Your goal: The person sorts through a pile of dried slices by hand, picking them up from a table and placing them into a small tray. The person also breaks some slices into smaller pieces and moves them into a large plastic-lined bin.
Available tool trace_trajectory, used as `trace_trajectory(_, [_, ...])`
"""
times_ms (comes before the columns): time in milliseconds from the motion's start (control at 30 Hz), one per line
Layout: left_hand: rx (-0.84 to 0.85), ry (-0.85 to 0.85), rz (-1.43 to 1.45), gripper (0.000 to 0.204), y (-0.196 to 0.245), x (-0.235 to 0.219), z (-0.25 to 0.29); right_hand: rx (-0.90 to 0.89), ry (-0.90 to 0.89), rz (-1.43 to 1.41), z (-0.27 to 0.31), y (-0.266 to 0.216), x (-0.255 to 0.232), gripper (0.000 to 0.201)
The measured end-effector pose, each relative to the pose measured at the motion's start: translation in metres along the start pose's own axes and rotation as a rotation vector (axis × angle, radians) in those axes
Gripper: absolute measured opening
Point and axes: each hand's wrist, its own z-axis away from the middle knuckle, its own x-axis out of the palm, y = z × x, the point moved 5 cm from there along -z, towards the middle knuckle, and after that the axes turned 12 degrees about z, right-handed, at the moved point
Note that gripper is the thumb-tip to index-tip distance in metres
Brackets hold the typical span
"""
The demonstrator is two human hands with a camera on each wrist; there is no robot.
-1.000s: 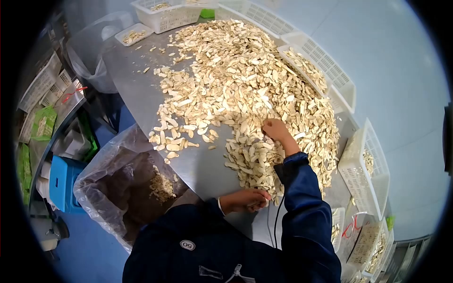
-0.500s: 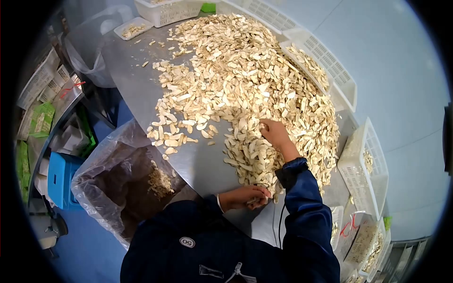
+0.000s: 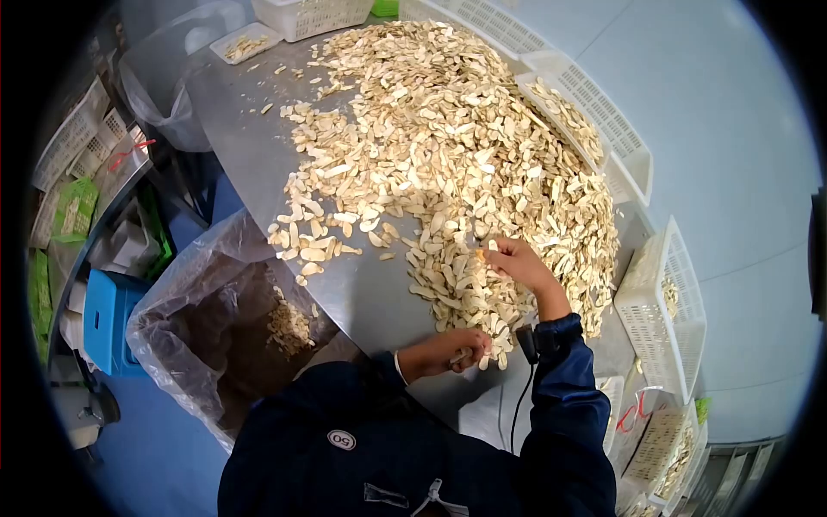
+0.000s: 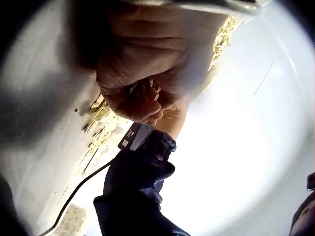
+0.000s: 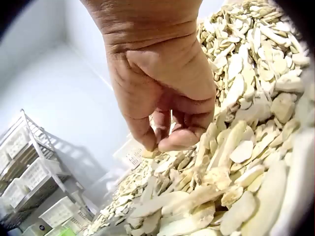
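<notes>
Right hand (image 3: 517,261) downturned, fingertip grip on a slice (image 5: 148,154); left hand (image 3: 441,351) clenched round slices (image 4: 146,90)

Pale, elongated slices (image 3: 457,129) in a broad, loose heap on the grey tabletop (image 3: 373,297)

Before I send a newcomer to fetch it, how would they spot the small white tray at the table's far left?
Find the metal table heaped with pale slices, then follow its left edge to the far end. There, just left of a large white basket, sits the tray. It holds some slices and is far smaller and shallower than that basket.
</notes>
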Motion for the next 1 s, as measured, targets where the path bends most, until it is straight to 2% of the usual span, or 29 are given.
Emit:
trace_trajectory(100, [0.064, 0.044, 0.093, 0.028, 0.011, 0.001, 0.001, -0.125, -0.243, 0.07, 0.034, -0.028, 0.009, 0.026])
trace_trajectory(133, [0.072, 0.067, 0.127, 0.031, 0.014, 0.001, 0.001, -0.141, -0.384, 0.064, 0.045, -0.029, 0.011, 0.024])
trace_trajectory(233, [0.118, 0.045, 0.298, 0.036, 0.015, 0.003, 0.002, -0.243, -0.392, 0.16, 0.052, -0.041, 0.014, 0.025])
trace_trajectory(267, [0.109, 0.063, 0.241, 0.033, 0.015, 0.004, 0.004, -0.166, -0.227, 0.364, 0.044, -0.031, 0.005, 0.028])
trace_trajectory(300, [0.078, 0.029, 0.2, 0.029, 0.009, -0.001, 0.0, -0.259, 0.105, 0.423, 0.046, -0.041, 0.003, 0.026])
trace_trajectory(367, [0.022, -0.037, 0.116, 0.023, -0.005, -0.017, -0.01, -0.394, 0.401, 0.785, 0.041, -0.047, 0.006, 0.031])
trace_trajectory(400, [0.005, -0.028, 0.08, 0.02, -0.008, -0.014, -0.005, -0.334, 0.357, 0.706, 0.035, -0.046, 0.014, 0.039])
trace_trajectory(500, [-0.048, 0.009, -0.011, 0.02, -0.01, -0.002, 0.01, -0.663, 0.25, 0.71, 0.037, -0.056, 0.053, 0.038])
trace_trajectory(533, [-0.075, 0.031, -0.033, 0.023, -0.006, 0.009, 0.022, -0.524, 0.066, 0.576, 0.047, -0.065, 0.062, 0.031])
trace_trajectory(633, [-0.139, 0.026, -0.091, 0.028, -0.005, 0.013, 0.039, -0.575, 0.081, 0.642, 0.054, -0.051, 0.062, 0.022])
trace_trajectory(667, [-0.137, 0.018, -0.127, 0.027, -0.007, 0.012, 0.041, -0.602, 0.147, 0.756, 0.051, -0.045, 0.057, 0.017])
trace_trajectory(767, [-0.151, -0.021, -0.159, 0.029, -0.012, 0.008, 0.04, -0.349, 0.207, 0.973, 0.04, -0.035, 0.038, 0.016])
trace_trajectory(900, [-0.199, -0.046, -0.155, 0.035, -0.016, 0.005, 0.032, -0.474, 0.336, 0.863, 0.034, -0.047, 0.037, 0.043])
trace_trajectory(933, [-0.197, -0.046, -0.145, 0.034, -0.015, 0.007, 0.034, -0.474, 0.299, 0.894, 0.03, -0.041, 0.04, 0.056])
trace_trajectory(1000, [-0.197, -0.049, -0.123, 0.032, -0.012, 0.012, 0.037, -0.47, 0.24, 0.906, 0.037, -0.037, 0.04, 0.057])
